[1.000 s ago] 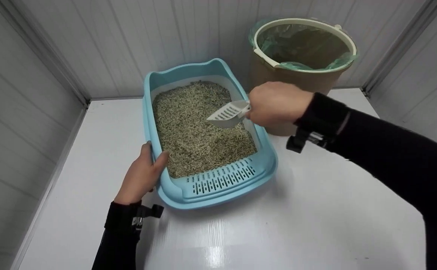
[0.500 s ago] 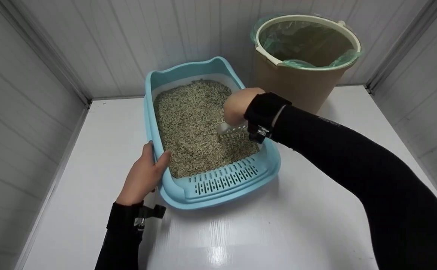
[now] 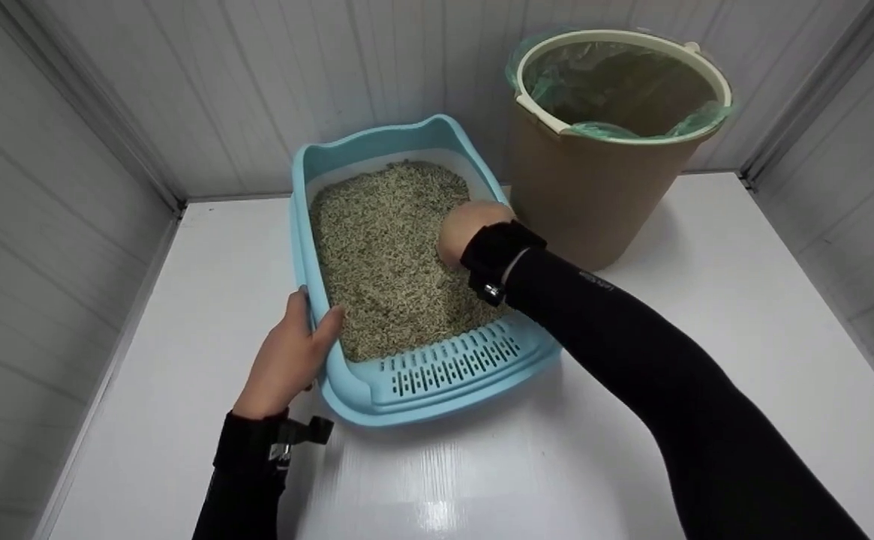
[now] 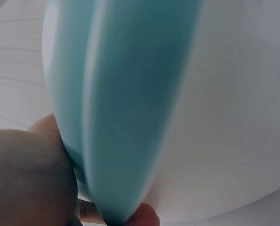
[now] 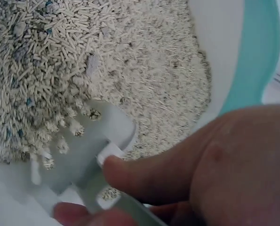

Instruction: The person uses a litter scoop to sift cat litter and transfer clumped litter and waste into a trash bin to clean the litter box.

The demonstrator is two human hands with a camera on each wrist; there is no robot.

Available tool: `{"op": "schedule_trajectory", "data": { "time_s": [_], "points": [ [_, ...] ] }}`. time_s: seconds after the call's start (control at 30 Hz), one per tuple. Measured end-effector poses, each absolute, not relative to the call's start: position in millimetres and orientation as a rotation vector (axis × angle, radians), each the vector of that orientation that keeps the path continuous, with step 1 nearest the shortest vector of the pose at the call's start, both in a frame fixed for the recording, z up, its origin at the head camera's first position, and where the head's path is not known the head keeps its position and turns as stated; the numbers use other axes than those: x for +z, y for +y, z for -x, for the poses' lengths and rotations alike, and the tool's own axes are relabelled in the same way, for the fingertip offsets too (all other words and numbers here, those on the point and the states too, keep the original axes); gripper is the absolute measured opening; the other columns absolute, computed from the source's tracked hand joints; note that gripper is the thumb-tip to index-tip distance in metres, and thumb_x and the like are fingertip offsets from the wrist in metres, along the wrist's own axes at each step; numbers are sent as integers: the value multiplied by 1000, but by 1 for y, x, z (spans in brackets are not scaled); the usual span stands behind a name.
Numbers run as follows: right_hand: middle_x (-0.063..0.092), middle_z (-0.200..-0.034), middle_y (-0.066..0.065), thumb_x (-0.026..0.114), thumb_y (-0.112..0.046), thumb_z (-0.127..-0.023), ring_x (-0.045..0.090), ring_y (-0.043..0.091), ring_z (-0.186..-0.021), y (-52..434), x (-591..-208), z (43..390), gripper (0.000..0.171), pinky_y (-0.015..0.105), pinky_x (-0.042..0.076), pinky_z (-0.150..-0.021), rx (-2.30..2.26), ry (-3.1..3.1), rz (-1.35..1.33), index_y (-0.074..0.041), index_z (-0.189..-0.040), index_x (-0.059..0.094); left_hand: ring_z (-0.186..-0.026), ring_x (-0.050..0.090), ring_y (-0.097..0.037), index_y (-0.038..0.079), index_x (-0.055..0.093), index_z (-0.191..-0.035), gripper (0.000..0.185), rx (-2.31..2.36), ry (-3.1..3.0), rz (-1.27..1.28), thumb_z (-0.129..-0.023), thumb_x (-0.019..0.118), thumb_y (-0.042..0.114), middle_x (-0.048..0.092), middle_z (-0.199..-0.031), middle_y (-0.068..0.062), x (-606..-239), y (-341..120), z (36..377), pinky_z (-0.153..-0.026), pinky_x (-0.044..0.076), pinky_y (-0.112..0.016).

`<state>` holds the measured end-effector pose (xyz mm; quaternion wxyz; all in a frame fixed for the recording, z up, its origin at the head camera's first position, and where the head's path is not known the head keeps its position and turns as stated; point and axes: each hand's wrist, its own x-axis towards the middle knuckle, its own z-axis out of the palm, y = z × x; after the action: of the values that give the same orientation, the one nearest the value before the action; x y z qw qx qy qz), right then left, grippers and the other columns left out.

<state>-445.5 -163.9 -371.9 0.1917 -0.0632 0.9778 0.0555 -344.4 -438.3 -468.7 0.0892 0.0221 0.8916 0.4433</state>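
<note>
A blue litter box (image 3: 437,401) with a white inner wall stands at an angle on the white table, filled with pale pellet litter (image 3: 380,255). My left hand (image 3: 284,364) grips its left rim, thumb over the top edge; the left wrist view shows the blue rim (image 4: 125,103) between thumb and fingers. Inside the box, on its right side, my right hand (image 3: 470,229) is low over the litter. It holds a pale slotted litter scoop (image 5: 83,150) by the handle, seen in the right wrist view. The scoop's front part is in the pellets, and litter shows through its slots.
A tall brown bin (image 3: 594,202) with a cream rim and green plastic liner stands behind and right of the box. Grey panel walls (image 3: 219,90) enclose the table (image 3: 437,480) at the back and sides.
My right hand has moved left and down from beside the bin, and the scoop has gone from above the litter into it. My left hand stays on the rim.
</note>
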Motion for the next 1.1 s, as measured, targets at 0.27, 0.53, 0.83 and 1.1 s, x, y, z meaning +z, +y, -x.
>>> {"op": "schedule_trajectory", "data": {
  "time_s": [0.27, 0.53, 0.83, 1.1],
  "points": [
    [77, -96, 10, 59, -24, -116, 66, 23, -74, -169, -429, 471, 32, 36, 44, -61, 103, 2965, 32, -12, -96, 81, -73, 67, -29, 6, 9, -179, 94, 1341, 2642, -50, -115, 52, 60, 64, -128, -35, -469, -437, 339, -53, 56, -42],
    [71, -80, 11, 55, -17, -117, 68, 27, -73, -148, -455, 498, 43, 39, 51, -66, -181, 3010, 40, -12, -77, 69, -64, 66, -28, 7, 12, -179, 90, 1344, 2643, -38, -115, 54, 55, 66, -120, -34, -468, -433, 340, -47, 54, -39],
    [71, -84, 14, 52, -9, -116, 71, 30, -79, -148, -461, 507, 50, 42, 59, -73, -171, 3068, 156, -15, -66, 52, -64, 64, -28, 7, 10, -179, 94, 1339, 2644, -21, -114, 54, 59, 65, -121, -33, -467, -437, 341, -49, 54, -41],
    [64, -81, 12, 52, -11, -117, 72, 33, -85, -148, -463, 513, 51, 43, 58, -78, -268, 3071, 124, -16, -66, 49, -64, 64, -27, 8, 10, -179, 95, 1329, 2641, -25, -114, 52, 62, 66, -116, -31, -467, -437, 344, -51, 55, -41]
  ]
}}
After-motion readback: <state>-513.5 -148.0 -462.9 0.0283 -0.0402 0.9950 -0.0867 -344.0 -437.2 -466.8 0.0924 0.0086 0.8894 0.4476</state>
